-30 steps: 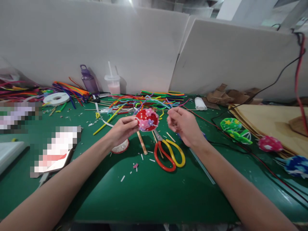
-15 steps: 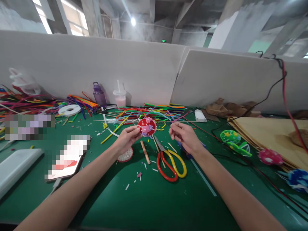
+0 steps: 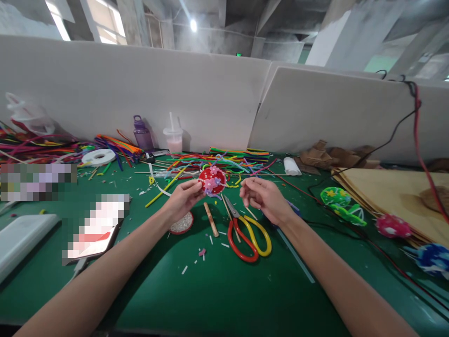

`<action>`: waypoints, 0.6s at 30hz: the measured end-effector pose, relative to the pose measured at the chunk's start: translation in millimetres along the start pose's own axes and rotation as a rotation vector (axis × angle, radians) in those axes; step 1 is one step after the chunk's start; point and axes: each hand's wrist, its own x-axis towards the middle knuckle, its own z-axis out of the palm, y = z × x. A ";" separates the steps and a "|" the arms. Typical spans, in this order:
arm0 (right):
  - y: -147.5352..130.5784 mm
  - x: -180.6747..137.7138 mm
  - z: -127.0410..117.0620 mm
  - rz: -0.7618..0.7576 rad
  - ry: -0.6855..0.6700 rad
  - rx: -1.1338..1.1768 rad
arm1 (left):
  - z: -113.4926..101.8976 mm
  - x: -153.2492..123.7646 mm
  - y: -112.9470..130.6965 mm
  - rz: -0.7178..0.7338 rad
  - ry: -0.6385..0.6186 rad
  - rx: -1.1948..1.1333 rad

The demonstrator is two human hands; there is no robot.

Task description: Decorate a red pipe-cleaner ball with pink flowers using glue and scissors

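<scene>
My left hand (image 3: 183, 198) pinches a red round ornament (image 3: 212, 179) dotted with small pink and purple flowers, holding it above the green table (image 3: 224, 290). My right hand (image 3: 264, 198) hovers just right of the ornament, fingers curled loosely, with nothing visible in them. Red and yellow handled scissors (image 3: 247, 232) lie on the table below both hands. A small round white-filled dish (image 3: 181, 223) sits under my left wrist, and a wooden stick (image 3: 211, 219) lies beside it.
A heap of coloured pipe cleaners (image 3: 217, 161) spreads behind my hands, with more at far left. A purple bottle (image 3: 142, 133) and a pink drink cup (image 3: 174, 135) stand by the white partition. A phone (image 3: 91, 234), tape roll (image 3: 98, 157), and finished ornaments (image 3: 338, 199) lie around.
The view has tilted upward, showing the ceiling. My right hand has edged slightly toward the ornament; my left hand keeps holding it.
</scene>
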 end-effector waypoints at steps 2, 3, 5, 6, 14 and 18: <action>0.3 0.1 -0.2 -0.001 -0.002 -0.009 | 0.2 0.4 0.0 -0.004 0.007 -0.002; 0.7 0.1 -0.4 -0.001 -0.002 -0.014 | 0.1 0.6 -0.1 -0.004 0.010 -0.004; 1.9 0.2 -0.6 -0.004 -0.003 -0.026 | 0.1 1.0 -0.5 -0.004 0.010 -0.003; 2.5 0.2 -0.6 -0.005 -0.006 -0.032 | 0.1 1.0 -0.7 -0.001 0.010 -0.002; 2.5 -1.6 2.6 0.017 0.009 -0.039 | 2.4 -0.3 -1.1 0.005 0.005 0.000; 2.5 -2.0 3.5 0.022 0.002 -0.017 | 2.8 -0.8 -0.9 -0.001 0.007 -0.005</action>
